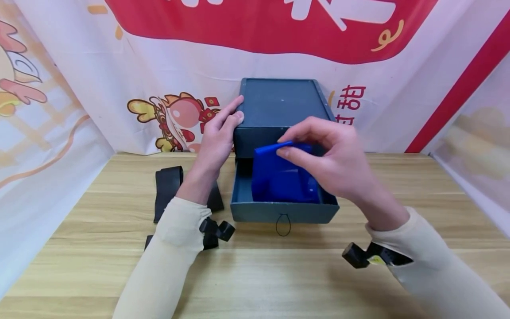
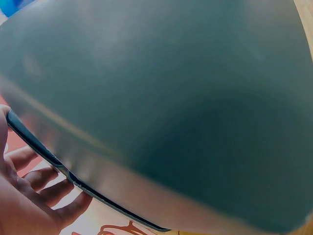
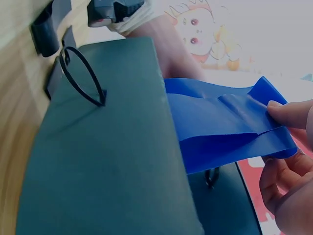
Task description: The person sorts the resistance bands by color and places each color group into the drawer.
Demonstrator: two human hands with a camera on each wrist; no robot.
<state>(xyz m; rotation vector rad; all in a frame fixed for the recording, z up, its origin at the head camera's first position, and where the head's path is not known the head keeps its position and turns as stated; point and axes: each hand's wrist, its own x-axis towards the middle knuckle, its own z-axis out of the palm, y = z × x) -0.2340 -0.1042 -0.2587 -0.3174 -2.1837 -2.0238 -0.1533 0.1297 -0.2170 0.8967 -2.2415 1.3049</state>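
A dark blue-green drawer box (image 1: 284, 104) stands at the back of the table with its lower drawer (image 1: 284, 212) pulled out. My left hand (image 1: 219, 128) rests against the box's upper left edge, its fingertips along the side; in the left wrist view the fingers (image 2: 41, 183) lie against that edge. Over the pulled-out drawer, my right hand (image 1: 330, 155) pinches the top end of a folded blue resistance band (image 1: 275, 177) between thumb and fingers. The right wrist view shows the band (image 3: 215, 117) rising from behind the drawer's front wall, its lower end hidden.
Black folded strips (image 1: 165, 188) lie on the wooden table (image 1: 259, 279) left of the box, partly behind the left forearm. A thin black loop (image 1: 283, 225) hangs from the drawer front. Printed cloth (image 1: 199, 62) hangs close behind the box.
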